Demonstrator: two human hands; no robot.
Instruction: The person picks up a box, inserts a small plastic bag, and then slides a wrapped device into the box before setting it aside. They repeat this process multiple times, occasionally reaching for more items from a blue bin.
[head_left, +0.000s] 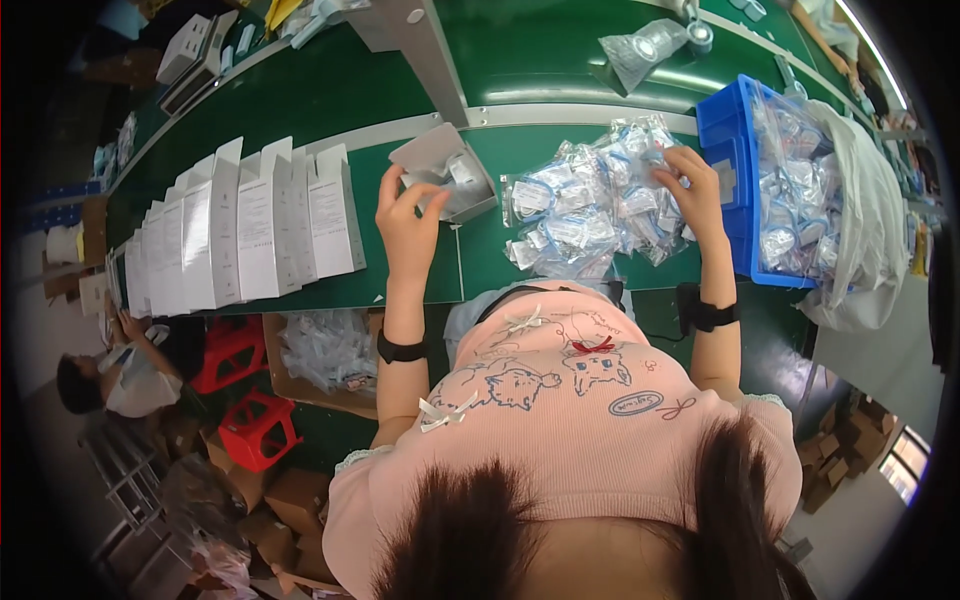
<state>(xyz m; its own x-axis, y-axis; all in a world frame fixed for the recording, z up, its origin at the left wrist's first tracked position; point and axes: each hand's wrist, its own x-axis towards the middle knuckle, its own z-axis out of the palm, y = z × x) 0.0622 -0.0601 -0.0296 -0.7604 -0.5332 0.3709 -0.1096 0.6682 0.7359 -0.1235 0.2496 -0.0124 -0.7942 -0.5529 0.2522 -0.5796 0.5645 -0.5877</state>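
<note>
clear packets (575,205) are lying heaped on the green surface (447,275), near its right edge. at the far edge a metal post (425,55) is standing, and white boxes (210,245) are crowding the left end. on the right edge a blue bin (735,150) is holding more packets, a white sack (865,220) draping over it. our open white box (474,206) is holding something see-through. our left hand (410,215) is curling at its side, our right hand (695,185) over the heap; we can't make out whether either is gripping anything.
</note>
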